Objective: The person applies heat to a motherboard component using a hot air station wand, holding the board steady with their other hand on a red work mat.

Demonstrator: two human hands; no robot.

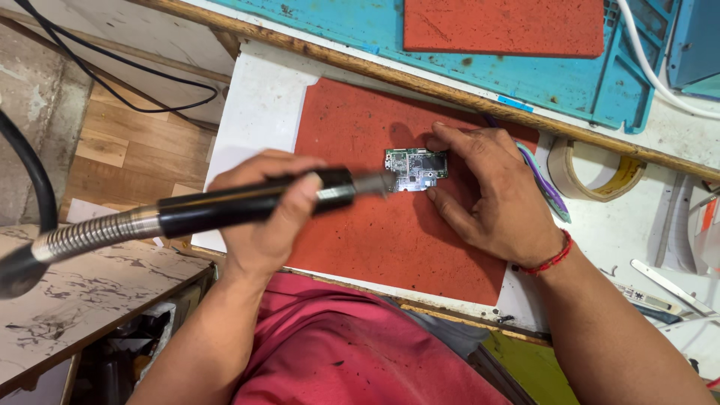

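Circuit board (416,169) lies flat on a red mat (375,232), near the mat's upper middle. The mat rests on a white counter (255,112).

Left hand (262,217) — closed around the black handpiece of a rotary tool (247,204). The handpiece runs roughly level, with its grey tip at the left edge of the circuit board; whether tip and board touch cannot be told. Behind the hand, the handpiece joins a ribbed metal hose (90,234) that leads off to the left into a black sleeve.

Right hand (495,195) — resting palm down on the mat, fingers spread. The fingertips bear against the right side of the circuit board, one above its top right corner and one just below its lower right corner. The hand holds nothing inside a grip; it steadies the board. A red thread bracelet (551,261) circles the wrist.

Surroundings:
- Roll of tape (596,169) to the right of the mat, on the counter.
- Purple and green tool (546,184) between the right hand and the tape, partly hidden by the hand.
- Blue work mat (480,71) beyond a wooden strip, carrying a second red pad (502,26).
- Small tools at the far right edge.
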